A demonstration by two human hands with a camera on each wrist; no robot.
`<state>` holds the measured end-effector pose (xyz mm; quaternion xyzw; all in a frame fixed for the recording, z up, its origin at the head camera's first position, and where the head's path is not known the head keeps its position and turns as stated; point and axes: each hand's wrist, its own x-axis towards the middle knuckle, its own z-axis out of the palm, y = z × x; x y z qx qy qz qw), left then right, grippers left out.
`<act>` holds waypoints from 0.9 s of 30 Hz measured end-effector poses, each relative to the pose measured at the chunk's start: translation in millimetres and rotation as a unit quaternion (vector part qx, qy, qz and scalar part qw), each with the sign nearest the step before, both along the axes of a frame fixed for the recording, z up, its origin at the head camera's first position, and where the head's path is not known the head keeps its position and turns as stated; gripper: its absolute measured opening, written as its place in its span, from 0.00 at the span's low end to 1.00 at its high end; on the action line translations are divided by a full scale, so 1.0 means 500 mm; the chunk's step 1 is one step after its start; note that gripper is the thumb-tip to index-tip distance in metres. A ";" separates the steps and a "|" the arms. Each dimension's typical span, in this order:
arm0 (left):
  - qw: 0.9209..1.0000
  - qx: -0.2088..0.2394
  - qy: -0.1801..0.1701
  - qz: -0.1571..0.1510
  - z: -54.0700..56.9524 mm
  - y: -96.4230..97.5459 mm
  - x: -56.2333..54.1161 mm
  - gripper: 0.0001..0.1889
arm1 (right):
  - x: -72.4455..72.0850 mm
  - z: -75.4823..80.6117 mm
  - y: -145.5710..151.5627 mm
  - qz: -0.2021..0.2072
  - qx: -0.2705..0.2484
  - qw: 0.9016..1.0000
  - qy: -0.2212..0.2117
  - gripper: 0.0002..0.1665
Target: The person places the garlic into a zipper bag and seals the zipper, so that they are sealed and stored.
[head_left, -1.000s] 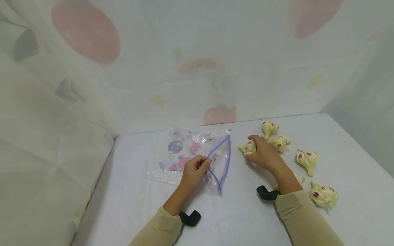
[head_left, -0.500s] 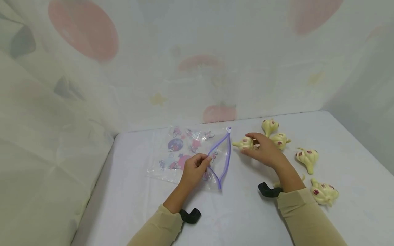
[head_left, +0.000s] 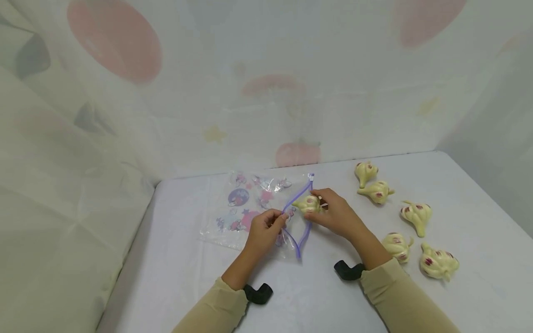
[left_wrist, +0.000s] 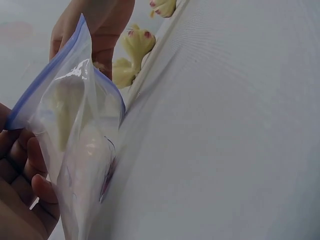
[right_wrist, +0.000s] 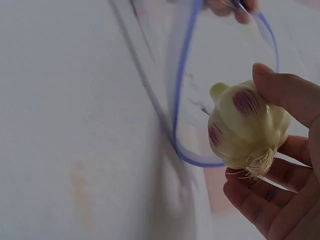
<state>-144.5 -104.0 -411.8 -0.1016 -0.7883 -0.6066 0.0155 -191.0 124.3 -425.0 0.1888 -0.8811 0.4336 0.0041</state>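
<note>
My left hand (head_left: 263, 233) pinches the upper purple rim of a clear zip bag (head_left: 237, 222) printed with pink and purple cartoon figures, and the mouth gapes toward the right. In my right hand (head_left: 337, 215) a garlic bulb (head_left: 309, 204) is gripped between thumb and fingers, its stem pointing left into the bag's mouth. Seen from the right wrist, the garlic bulb (right_wrist: 245, 122) shows purple streaks and a tuft of roots, with the purple zip edge (right_wrist: 179, 100) just beyond it. From the left wrist, the bulb shows blurred through the bag's plastic (left_wrist: 75, 115).
Several more garlic bulbs lie on the white table (head_left: 316, 296) at right: one at the back (head_left: 366, 173), one touching near it (head_left: 377, 192), one farther right (head_left: 416, 216), and two nearer (head_left: 397, 246). A patterned cloth (head_left: 354, 92) hangs behind the table.
My right hand has carried the garlic bulb leftward from beside the other bulbs to the bag's mouth. My left hand has stayed on the bag's rim.
</note>
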 end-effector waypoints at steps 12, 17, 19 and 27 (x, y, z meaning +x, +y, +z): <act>1.000 -0.022 0.000 -0.003 -0.032 -0.007 -0.016 0.12 | 0.007 -0.018 -0.030 -0.007 0.049 0.999 -0.001 0.43; 1.000 -0.013 0.001 0.006 -0.059 -0.010 -0.025 0.12 | 0.008 -0.015 -0.031 0.003 0.056 0.998 -0.019 0.49; 1.000 -0.007 0.008 0.005 -0.061 -0.010 -0.025 0.12 | 0.009 -0.013 -0.031 0.006 0.059 0.998 -0.025 0.50; 0.999 -0.005 0.033 -0.006 -0.066 -0.012 -0.027 0.13 | 0.011 -0.007 -0.027 0.001 0.060 0.998 -0.002 0.46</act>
